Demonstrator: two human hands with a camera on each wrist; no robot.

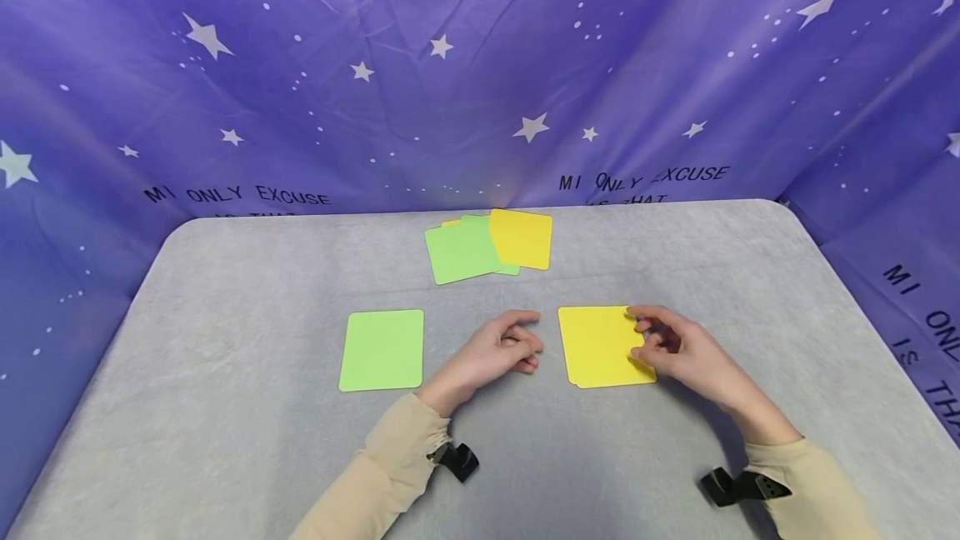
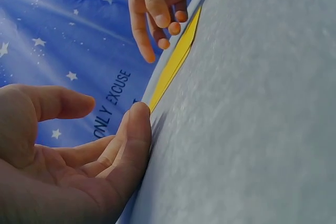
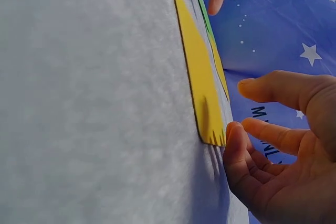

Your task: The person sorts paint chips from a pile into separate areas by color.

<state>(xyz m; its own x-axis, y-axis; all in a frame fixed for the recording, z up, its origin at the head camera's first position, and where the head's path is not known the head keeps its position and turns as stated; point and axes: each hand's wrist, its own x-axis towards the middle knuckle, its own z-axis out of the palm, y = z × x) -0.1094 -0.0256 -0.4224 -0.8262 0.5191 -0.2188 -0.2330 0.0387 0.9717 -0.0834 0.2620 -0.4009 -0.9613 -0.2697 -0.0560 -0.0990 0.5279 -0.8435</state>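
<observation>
My right hand (image 1: 686, 350) hovers at the right edge of a small yellow card stack (image 1: 602, 346), thumb and fingers parted with nothing pinched between them. In the right wrist view the fingertips (image 3: 236, 136) are close to the corner of the yellow cards (image 3: 199, 72); whether they touch is hard to tell. The left hand (image 1: 491, 350) is held over the table between the green card (image 1: 382, 350) and the yellow cards, its fingers loosely bent. Nothing is in that hand in the left wrist view, where its thumb (image 2: 65, 103) stands apart from the fingers.
At the far edge of the grey table (image 1: 247, 340) lies an overlapping pile of green cards (image 1: 461, 250) and yellow cards (image 1: 522, 238). A purple star-printed cloth (image 1: 480, 82) hangs behind the table. Each sleeve carries a black wrist camera (image 1: 457, 461).
</observation>
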